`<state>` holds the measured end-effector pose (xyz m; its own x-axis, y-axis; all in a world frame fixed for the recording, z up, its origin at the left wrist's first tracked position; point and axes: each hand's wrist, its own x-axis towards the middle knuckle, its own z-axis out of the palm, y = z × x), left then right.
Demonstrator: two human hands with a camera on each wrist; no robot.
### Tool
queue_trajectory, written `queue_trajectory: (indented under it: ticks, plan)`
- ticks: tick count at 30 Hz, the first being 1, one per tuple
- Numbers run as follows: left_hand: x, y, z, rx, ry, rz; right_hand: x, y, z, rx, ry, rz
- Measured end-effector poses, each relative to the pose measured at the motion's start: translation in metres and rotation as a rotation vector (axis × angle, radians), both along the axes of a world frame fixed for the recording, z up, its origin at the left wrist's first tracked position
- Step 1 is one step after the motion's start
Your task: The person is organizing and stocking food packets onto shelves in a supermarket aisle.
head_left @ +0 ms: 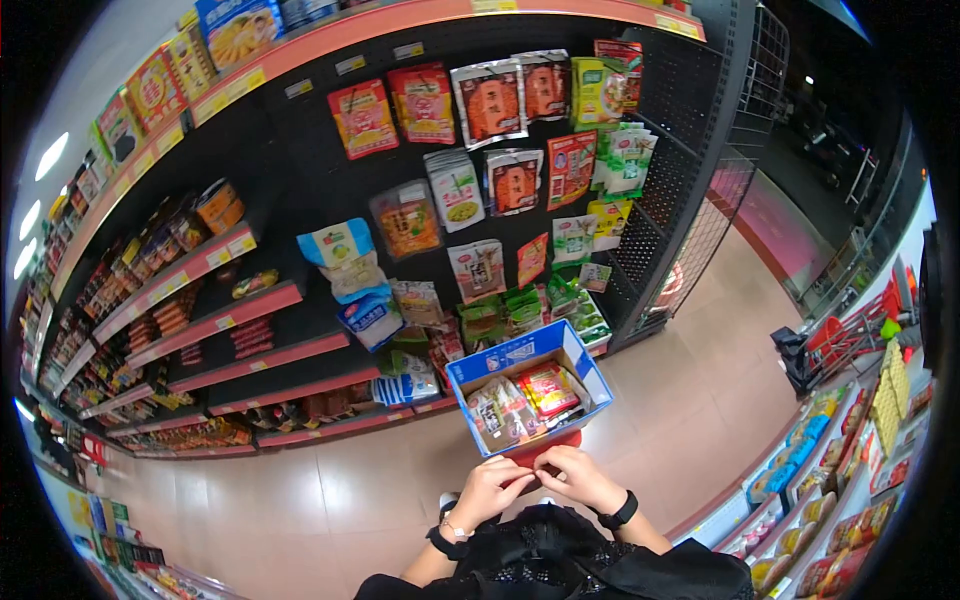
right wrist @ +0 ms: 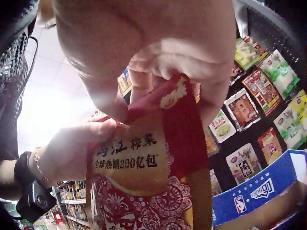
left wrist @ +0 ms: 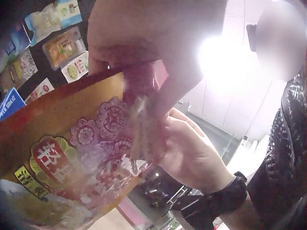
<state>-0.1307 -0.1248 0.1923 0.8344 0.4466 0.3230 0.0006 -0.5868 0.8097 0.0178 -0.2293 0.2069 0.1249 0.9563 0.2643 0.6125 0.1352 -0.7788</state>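
Observation:
Before my chest, my left hand [head_left: 490,492] and right hand [head_left: 578,476] meet at the top edge of a red and yellow pickled mustard packet [right wrist: 144,177]. Thumb and fingers of each hand pinch that edge, close beside one another. The packet hangs below them, printed with Chinese lettering and flower patterns, and its clear and pink side [left wrist: 103,158] faces the left wrist view. Just beyond the hands is a blue cardboard box [head_left: 585,375] with an open top. Inside it lie a red and yellow packet [head_left: 548,388] and several brownish packets [head_left: 497,410].
A black pegboard [head_left: 320,190] with hanging food packets stands ahead. Stocked shelves [head_left: 190,275] run along the left, with more goods [head_left: 815,500] low on the right. A wire mesh panel [head_left: 715,215] edges the rack; tiled floor [head_left: 350,500] lies below.

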Motion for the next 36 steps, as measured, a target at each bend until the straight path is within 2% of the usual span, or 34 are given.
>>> queue_trajectory:
  ticks: [5, 10, 12, 14, 19, 26, 28, 29, 33, 36]
  plan:
    - [-0.051, 0.029, -0.006, -0.073, -0.060, 0.113, -0.044, 0.044, 0.005, 0.029, -0.068, 0.079]
    - [-0.126, 0.091, 0.001, 0.004, -0.023, 0.139, -0.115, 0.113, 0.006, 0.006, -0.086, 0.132]
    - [-0.158, 0.113, 0.007, -0.012, -0.029, 0.218, -0.145, 0.145, 0.004, 0.026, -0.013, 0.194]
    - [-0.189, 0.134, 0.011, -0.006, -0.044, 0.258, -0.173, 0.172, 0.007, 0.046, -0.047, 0.231]
    - [-0.242, 0.171, 0.024, -0.001, -0.037, 0.335, -0.223, 0.213, 0.008, 0.111, -0.017, 0.209]
    - [-0.260, 0.198, 0.019, 0.006, -0.077, 0.374, -0.238, 0.243, 0.005, -0.091, 0.070, 0.273]
    - [-0.260, 0.206, 0.023, -0.066, -0.103, 0.370, -0.235, 0.250, 0.002, -0.085, 0.525, 0.229]
    - [-0.259, 0.211, 0.023, -0.066, -0.099, 0.363, -0.229, 0.255, -0.006, -0.059, 0.543, 0.268]
    - [-0.244, 0.234, 0.022, -0.154, -0.132, 0.314, -0.213, 0.263, -0.021, -0.019, 0.606, 0.197]
    - [-0.221, 0.253, 0.029, -0.185, -0.154, 0.270, -0.196, 0.267, -0.032, -0.127, 0.682, 0.213]
